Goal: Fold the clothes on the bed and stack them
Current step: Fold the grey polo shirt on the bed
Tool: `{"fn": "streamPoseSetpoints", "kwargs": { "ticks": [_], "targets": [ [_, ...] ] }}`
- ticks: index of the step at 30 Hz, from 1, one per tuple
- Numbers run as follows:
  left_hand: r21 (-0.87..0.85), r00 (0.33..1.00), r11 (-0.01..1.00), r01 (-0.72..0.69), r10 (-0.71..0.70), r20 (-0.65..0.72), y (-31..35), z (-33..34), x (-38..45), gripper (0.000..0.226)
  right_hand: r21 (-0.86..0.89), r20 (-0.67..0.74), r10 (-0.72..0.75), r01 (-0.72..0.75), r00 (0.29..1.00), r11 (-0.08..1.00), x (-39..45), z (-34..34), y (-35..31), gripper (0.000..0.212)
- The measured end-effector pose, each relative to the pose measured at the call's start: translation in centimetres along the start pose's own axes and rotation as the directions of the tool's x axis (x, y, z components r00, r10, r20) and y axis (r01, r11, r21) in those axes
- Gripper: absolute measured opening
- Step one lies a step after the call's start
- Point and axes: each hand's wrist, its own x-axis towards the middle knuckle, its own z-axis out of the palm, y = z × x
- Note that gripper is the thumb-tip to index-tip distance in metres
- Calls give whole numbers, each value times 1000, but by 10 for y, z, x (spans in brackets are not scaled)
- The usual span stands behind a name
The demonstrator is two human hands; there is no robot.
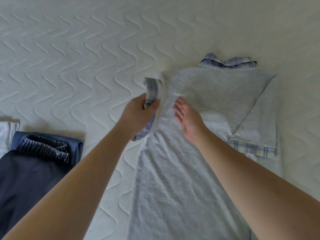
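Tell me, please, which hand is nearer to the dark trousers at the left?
Left. The left hand grips the grey shirt's plaid cuff, on the side toward the dark trousers; the right hand rests flat on the shirt, farther away.

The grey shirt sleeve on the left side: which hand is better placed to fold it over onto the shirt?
The left hand. It already grips the plaid-cuffed sleeve of the grey shirt, lifted off the mattress. The right hand lies flat on the shirt, holding it down.
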Motion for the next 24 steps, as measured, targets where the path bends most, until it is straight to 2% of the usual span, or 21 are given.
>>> {"fn": "streamPoseSetpoints", "kwargs": {
  "ticks": [2,5,8,10,11,13,15,18,19,22,24],
  "targets": [
    [50,994,995,-87,83,67,16,20,-5,19,128,15,35,-37,999,991,-6,-8,-9,44],
    [23,978,992,-125,120,169,31,53,-1,14,245,34,35,-42,999,969,-12,-30,-19,60],
    [71,925,984,-166,130,358,37,77,9,7,338,48,17,-32,999,941,-15,-53,-24,77],
    [73,880,976,-203,150,451,34,87,18,20,387,76,1,-31,997,922,-16,-65,-23,84],
    [65,876,974,-218,166,453,32,88,23,24,383,97,-7,-31,995,923,-17,-70,-23,86],
    [23,907,976,-214,190,375,28,86,35,24,258,131,-44,9,990,966,-19,-75,-22,82],
    [-2,947,975,-221,215,238,25,79,51,31,28,69,-53,51,996,998,-20,-77,-19,71],
    [225,932,905,-362,346,106,20,66,84,42,-280,-107,-130,96,986,955,-19,-80,-13,71],
    [306,928,877,-371,357,101,19,62,96,47,-363,-140,-155,95,978,927,-18,-81,-11,65],
    [410,934,839,-357,310,179,21,56,130,60,-500,-231,-227,85,946,862,-18,-82,-10,12],
    [466,914,798,-383,256,314,23,56,150,49,-516,-249,-267,106,931,850,-19,-86,-13,23]
  ]
}}
